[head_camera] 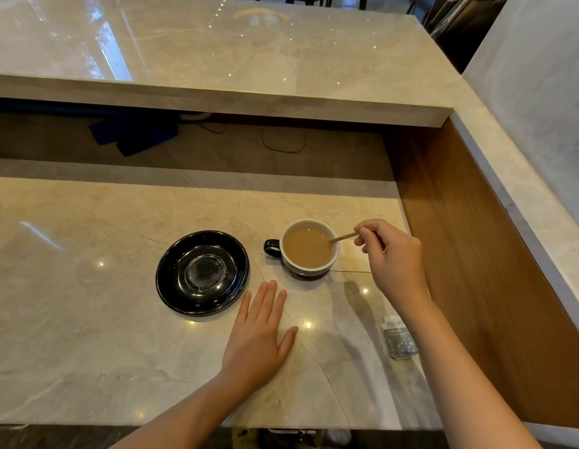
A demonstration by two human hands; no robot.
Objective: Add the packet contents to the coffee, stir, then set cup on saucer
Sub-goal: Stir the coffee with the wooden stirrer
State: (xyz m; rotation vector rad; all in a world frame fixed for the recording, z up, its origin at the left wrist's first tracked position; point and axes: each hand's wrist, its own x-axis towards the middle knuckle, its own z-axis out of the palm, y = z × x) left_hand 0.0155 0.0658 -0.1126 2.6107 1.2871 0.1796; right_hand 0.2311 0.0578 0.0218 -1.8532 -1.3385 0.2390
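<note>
A cup (309, 268), black outside and white inside, stands on the marble counter with milky coffee in it; its handle points left. My right hand (392, 257) pinches a thin wooden stir stick (345, 236) whose tip dips into the coffee at the cup's right side. An empty black saucer (171, 280) lies to the left of the cup, apart from it. My left hand (259, 335) rests flat on the counter, fingers apart, below the gap between saucer and cup. A grey-white packet (396, 341) lies at the right, partly hidden by my right forearm.
The counter (87, 319) ends at a wooden side panel (476, 254) on the right. Behind it runs a dark recessed shelf with a blue cloth (132, 134) and a cable, under a raised marble ledge (249, 66).
</note>
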